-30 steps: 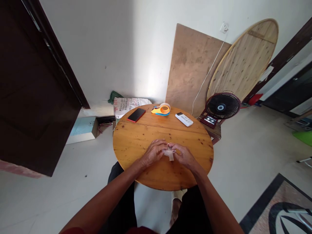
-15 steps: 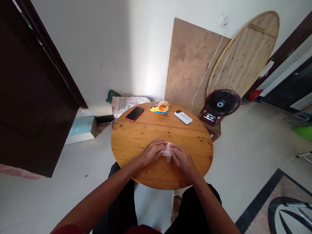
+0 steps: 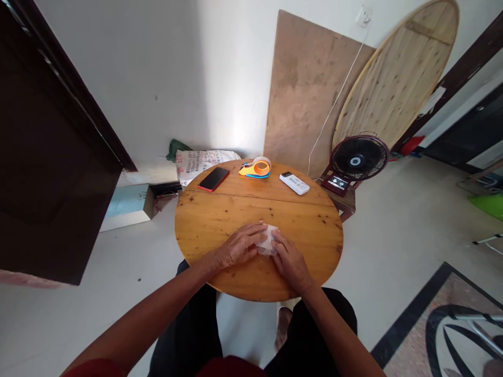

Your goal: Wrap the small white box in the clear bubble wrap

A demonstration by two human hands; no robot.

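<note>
1. The left hand (image 3: 240, 245) is reaching in with its palm facing down, curling its fingers around the left side of a small whitish packet (image 3: 268, 236)
2. The right hand (image 3: 290, 259) is angling inward, bending its fingers over the packet's right side and grasping it too
3. Both forearms are slanting toward each other across the round wooden bench (image 3: 220, 212)
4. The packet is sitting between the hands, nearer the person than the tape dispenser (image 3: 257, 168)

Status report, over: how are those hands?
Left hand, right hand: both holding small whitish object. Phone, tape dispenser, white device: farther back, not in the way.
</note>
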